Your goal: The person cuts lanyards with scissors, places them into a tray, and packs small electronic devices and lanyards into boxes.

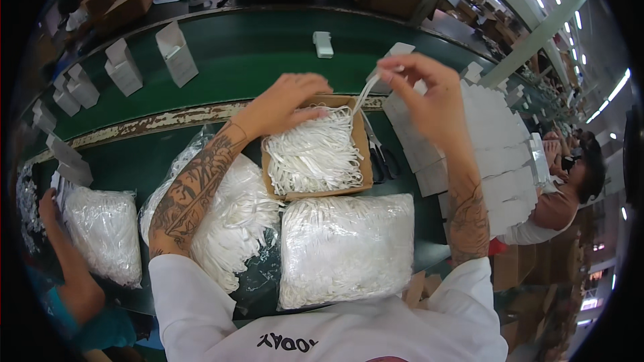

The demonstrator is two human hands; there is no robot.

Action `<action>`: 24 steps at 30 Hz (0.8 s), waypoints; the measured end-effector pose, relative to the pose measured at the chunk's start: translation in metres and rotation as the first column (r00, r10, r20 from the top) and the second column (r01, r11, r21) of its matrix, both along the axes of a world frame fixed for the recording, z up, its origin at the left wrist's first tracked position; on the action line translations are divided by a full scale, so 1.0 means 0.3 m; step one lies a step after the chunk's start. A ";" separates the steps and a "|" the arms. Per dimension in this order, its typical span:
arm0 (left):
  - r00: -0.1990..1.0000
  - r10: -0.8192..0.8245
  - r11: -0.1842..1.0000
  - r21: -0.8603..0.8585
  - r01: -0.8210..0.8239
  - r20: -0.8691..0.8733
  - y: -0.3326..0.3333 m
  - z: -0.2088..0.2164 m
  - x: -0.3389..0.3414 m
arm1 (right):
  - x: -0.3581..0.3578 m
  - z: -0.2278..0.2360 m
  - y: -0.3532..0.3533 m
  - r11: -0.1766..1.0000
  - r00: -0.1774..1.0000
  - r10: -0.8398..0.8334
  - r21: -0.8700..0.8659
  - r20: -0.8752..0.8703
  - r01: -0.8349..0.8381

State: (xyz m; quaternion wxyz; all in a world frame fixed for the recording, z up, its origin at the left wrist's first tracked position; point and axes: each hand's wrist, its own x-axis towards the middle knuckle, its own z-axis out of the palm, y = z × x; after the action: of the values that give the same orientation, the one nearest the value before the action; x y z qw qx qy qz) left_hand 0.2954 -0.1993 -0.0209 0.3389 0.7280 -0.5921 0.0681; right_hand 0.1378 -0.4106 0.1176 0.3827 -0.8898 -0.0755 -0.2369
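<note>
A shallow cardboard box (363, 154) filled with thin white straps (312, 154) sits in front of me. Over its far left part lies my left hand (285, 104), fingers stretched out and thumb across the straps, with nothing gripped. To the right and higher up, my right hand (426, 97) pinches the end of a white strap (365, 94) between thumb and fingers. That strap runs down to the box's far right corner. Scissors (386, 161) with dark handles lie against the box's right side. A plastic-wrapped pack of straps (345, 248) lies on the near side.
Beyond a worn ledge runs a green conveyor (255, 47) with open white boxes (176, 53) and a small white device (323, 45). Many white boxes (496, 141) are stacked at right. An opened bag of straps (235, 221) lies left; people sit on both sides.
</note>
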 end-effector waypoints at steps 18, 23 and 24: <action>0.990 0.037 0.999 0.009 -0.038 0.136 0.012 0.017 -0.017 | 0.273 -0.084 -0.296 0.846 0.909 -0.243 -0.384 0.338 0.369; 0.908 0.237 0.966 0.015 -0.258 0.346 0.122 0.196 0.003 | -0.013 -0.202 0.085 0.998 0.994 -0.038 -0.044 0.103 0.043; 0.893 0.250 0.968 -0.072 -0.241 0.374 0.095 0.255 0.007 | -0.072 -0.252 0.053 0.985 0.993 -0.035 -0.165 0.111 0.053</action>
State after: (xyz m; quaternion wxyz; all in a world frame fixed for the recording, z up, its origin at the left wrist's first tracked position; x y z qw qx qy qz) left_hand 0.2977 -0.1707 0.0555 0.2149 0.7658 -0.5489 0.2570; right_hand 0.1163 -0.3946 0.0421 0.2965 -0.9061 -0.0959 -0.2860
